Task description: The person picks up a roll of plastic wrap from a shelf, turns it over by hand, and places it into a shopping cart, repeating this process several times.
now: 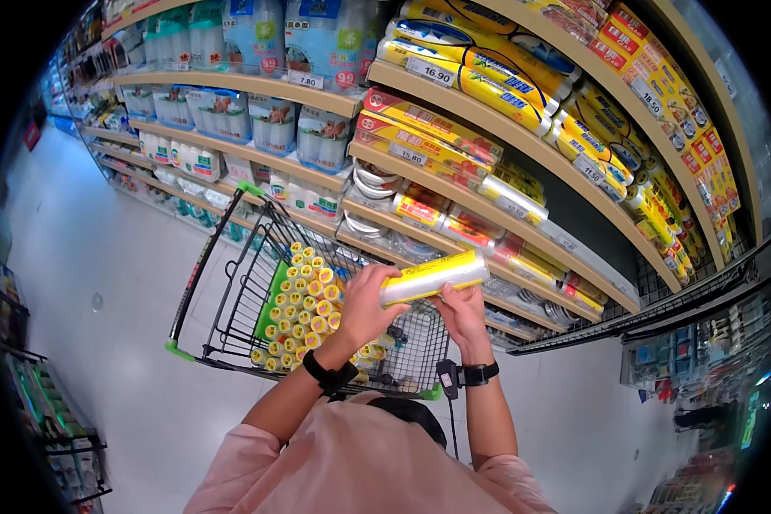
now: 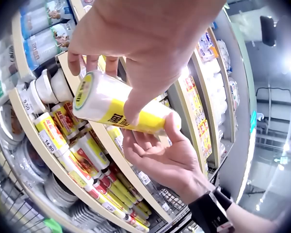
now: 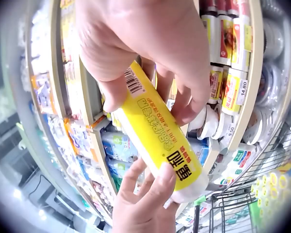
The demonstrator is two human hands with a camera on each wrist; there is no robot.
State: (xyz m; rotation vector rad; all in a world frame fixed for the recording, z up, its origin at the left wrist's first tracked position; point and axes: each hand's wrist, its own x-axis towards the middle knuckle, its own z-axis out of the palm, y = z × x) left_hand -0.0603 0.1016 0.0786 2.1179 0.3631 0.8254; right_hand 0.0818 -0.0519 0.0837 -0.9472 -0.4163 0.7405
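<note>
A cling film roll (image 1: 435, 276) with a yellow label is held slightly tilted in front of the shelves, over the cart's far corner. My left hand (image 1: 370, 307) grips its left end, thumb below and fingers on the far side. At the other end my right hand (image 1: 463, 319) holds the roll from beneath. In the left wrist view, the roll (image 2: 121, 104) shows a round yellow-green sticker on its end. Black lettering and a barcode on the yellow label (image 3: 157, 126) face the right wrist camera, with the right hand's thumb and fingers on either side of the roll.
A shopping cart (image 1: 231, 300) stands below my hands, with many yellow-capped rolls (image 1: 304, 300) upright in it. Shelves ahead hold boxed wraps (image 1: 428, 128), yellow rolls (image 1: 480, 68) and bagged cups (image 1: 321, 137). Pale floor (image 1: 137, 343) stretches left of the cart.
</note>
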